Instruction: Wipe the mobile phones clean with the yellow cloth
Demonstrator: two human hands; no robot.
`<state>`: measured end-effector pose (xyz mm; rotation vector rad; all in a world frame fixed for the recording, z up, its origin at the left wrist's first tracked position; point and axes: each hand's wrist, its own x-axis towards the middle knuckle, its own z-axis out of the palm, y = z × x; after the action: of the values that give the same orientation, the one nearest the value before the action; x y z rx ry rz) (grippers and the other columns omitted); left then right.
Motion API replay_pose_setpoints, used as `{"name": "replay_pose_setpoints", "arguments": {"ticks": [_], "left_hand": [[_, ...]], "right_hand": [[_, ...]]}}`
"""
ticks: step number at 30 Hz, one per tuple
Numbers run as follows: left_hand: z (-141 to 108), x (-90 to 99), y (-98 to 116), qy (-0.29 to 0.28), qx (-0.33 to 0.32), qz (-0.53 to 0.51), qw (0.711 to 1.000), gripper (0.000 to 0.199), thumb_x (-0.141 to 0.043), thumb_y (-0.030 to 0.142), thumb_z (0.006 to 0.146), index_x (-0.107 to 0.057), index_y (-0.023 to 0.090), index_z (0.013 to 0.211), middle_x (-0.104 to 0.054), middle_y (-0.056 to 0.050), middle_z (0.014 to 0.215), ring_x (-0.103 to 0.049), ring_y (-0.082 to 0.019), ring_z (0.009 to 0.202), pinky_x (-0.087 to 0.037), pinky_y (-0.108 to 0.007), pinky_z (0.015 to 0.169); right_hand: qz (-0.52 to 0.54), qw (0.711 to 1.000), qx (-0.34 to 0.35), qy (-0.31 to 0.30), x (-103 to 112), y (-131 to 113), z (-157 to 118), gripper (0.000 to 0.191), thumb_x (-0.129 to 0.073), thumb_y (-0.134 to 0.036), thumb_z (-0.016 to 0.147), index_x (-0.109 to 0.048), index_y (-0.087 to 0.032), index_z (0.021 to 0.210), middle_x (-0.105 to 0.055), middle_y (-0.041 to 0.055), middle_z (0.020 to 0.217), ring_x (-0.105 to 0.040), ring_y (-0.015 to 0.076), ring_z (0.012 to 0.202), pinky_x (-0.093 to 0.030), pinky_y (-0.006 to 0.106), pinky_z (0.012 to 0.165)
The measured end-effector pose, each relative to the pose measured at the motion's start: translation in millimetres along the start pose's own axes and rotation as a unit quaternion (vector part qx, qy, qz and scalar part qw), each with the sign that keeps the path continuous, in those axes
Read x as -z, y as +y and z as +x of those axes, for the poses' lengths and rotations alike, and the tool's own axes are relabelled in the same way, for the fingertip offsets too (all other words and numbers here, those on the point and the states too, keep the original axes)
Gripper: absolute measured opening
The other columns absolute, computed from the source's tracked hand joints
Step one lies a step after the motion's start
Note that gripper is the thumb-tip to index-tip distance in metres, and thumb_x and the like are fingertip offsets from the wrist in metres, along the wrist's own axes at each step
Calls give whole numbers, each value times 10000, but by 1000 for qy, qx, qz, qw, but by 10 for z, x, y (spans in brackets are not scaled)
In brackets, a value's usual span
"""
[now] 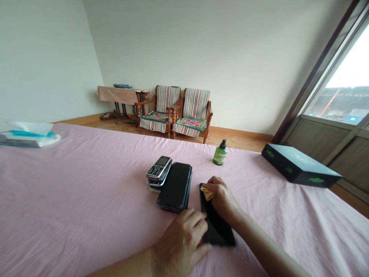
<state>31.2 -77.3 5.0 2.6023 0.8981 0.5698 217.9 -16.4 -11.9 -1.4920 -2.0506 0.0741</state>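
Nearest the camera, taking the dark device as the clock's centre, the left hand (184, 235) is resting at eight o'clock, its fingers loosely bent and a little spread, touching the left edge; it seems to be steadying rather than grasping anything. The black device (216, 230) is lying flat on the pink sheet (86, 184), its far end pointing towards eleven o'clock. Over that end, the right hand (221, 194) is curling closed around a folded yellow cloth (206, 193), pressing it to the surface near the far left corner (some fingertips are hiding, but the pinch is plain).

As I am judging it, a wipe-down is in mid-course: the cloth is touching only this end, so the rest of the surface may be needing attention, though I cannot tell which parts are done. Just beside, at ten o'clock, a pile of smartphones (175, 185) is sitting against a smaller stack topped by a keypad phone (159, 168); nothing is showing whether these are finished or waiting.

Farther off, a green bottle (220, 157) is standing upright at twelve, a black box (305, 158) is lying at two, and a tissue pack (36, 140) at ten. Beyond, wooden chairs (167, 96) are standing near eleven.
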Motion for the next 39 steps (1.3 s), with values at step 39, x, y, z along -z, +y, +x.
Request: {"name": "replay_pose_setpoints", "arguments": {"ticks": [39], "left_hand": [[-7, 16, 3, 7, 20, -41, 999, 367, -760, 162, 768, -613, 164, 1104, -585, -70, 1239, -538, -246, 1131, -454, -393, 1013]], "right_hand": [[114, 992, -1, -59, 309, -227, -691, 281, -497, -24, 824, -707, -211, 824, -593, 51, 835, -557, 175, 785, -418, 268, 647]]}}
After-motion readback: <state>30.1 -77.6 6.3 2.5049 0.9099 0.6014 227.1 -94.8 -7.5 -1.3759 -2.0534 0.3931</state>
